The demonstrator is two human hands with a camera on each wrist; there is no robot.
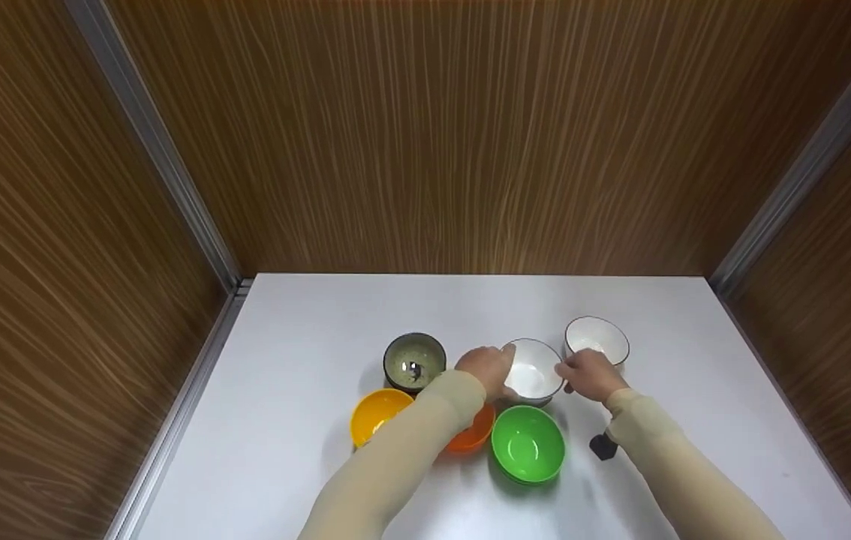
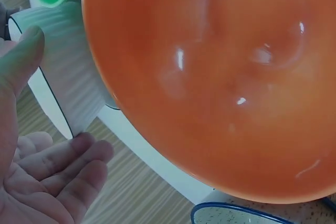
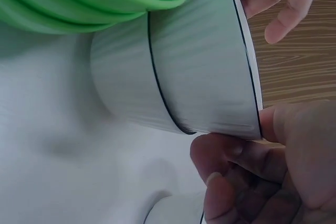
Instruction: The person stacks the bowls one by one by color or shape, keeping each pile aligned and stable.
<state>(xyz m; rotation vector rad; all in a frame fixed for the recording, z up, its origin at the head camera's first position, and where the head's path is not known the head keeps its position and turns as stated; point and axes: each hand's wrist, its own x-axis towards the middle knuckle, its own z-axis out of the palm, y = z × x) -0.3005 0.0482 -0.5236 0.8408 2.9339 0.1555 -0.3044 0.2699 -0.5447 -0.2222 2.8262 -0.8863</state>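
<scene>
A white bowl (image 1: 533, 373) with a thin dark rim is between my two hands. It sits partly inside another white bowl (image 3: 118, 74), whose dark rim shows halfway down the stack in the right wrist view. My right hand (image 1: 592, 373) pinches the upper bowl's right edge, thumb at the rim and curled fingers on the outer wall. At the left side, my left hand (image 1: 487, 367) holds the same bowl between its spread thumb and fingers, with the fingertips at the rim. Just beyond the right hand stands a separate white bowl (image 1: 596, 335).
Stacked green bowls (image 1: 527, 444) stand in front of the white stack. An orange bowl (image 1: 479, 429) lies partly beneath the left forearm, beside a yellow bowl (image 1: 377, 411). Behind these is a dark-rimmed greenish bowl (image 1: 414, 360). Wood-grain panels (image 1: 470, 142) enclose the white table (image 1: 283, 420).
</scene>
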